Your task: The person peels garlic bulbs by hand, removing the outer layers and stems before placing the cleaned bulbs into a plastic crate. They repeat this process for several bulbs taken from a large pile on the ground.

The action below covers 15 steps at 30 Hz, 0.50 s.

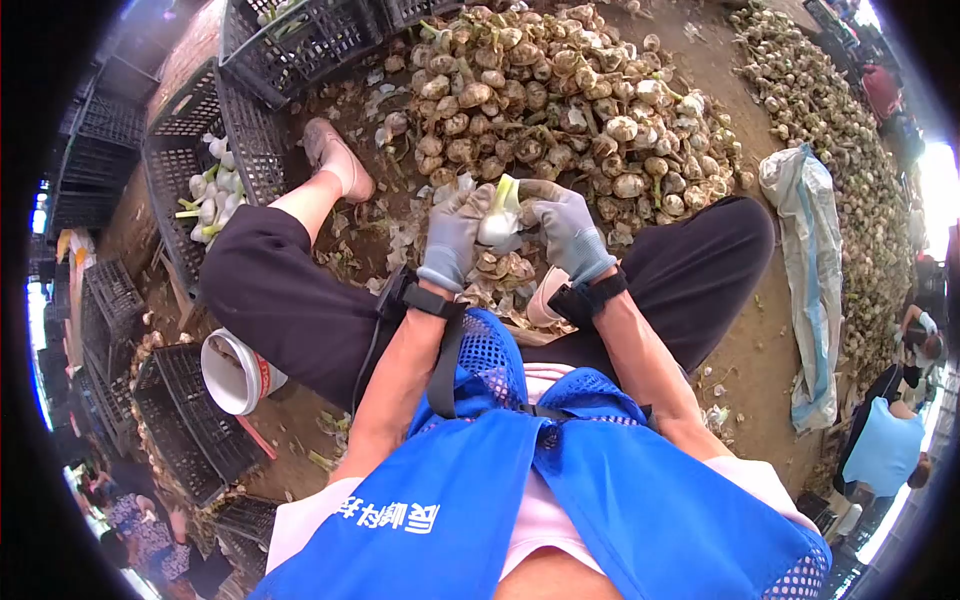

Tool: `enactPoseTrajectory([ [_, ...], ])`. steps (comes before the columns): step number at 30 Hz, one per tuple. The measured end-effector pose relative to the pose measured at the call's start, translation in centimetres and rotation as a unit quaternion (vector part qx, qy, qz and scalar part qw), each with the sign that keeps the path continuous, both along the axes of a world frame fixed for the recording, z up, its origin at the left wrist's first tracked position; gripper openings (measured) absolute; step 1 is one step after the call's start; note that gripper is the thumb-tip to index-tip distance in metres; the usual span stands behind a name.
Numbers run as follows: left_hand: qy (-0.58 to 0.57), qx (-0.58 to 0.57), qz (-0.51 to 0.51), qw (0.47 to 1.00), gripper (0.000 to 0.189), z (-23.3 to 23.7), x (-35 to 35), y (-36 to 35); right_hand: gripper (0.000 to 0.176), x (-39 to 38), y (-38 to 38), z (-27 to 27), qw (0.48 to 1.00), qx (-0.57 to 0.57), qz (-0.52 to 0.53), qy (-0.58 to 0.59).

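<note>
A white garlic bulb with a short pale-green stem sits between my two gloved hands, above the ground in front of my lap. My left hand, in a grey glove, grips the bulb from its left side. On the other side, my right hand has its fingers closed at the bulb's stem and skin. Thin loose skins hang around the bulb, and the fingertips are partly hidden. Just beyond my hands rises a heap of unpeeled, dirt-brown garlic bulbs.
At left stands a black plastic crate holding several clean white garlic bulbs. A white bucket is beside my left knee, near another black crate. A pale woven sack lies at right, beside a long garlic pile. Other people sit farther off.
</note>
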<state>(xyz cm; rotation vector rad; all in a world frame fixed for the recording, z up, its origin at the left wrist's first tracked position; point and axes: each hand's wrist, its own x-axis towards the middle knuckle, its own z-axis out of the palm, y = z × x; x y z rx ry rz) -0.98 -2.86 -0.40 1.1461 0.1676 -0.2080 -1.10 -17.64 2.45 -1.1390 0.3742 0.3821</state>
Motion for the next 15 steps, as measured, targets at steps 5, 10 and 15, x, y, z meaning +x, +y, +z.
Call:
enactPoseTrajectory([
  [5,-0.14,0.341,-0.032,0.929,0.026,1.2,-1.0,-0.2,0.044,-0.2,1.2,-0.4,0.956,-0.244,0.04,-0.159],
  [10,0.021,-0.025,-0.036,0.999,0.019,0.6,-0.9,-1.5,0.047,-0.7,-0.1,1.5,0.993,0.115,0.005,-0.006],
  [15,0.047,-0.225,0.02,0.973,0.023,0.2,0.2,-0.2,0.053,-0.2,-3.7,-0.6,0.954,0.294,0.041,-0.051],
])
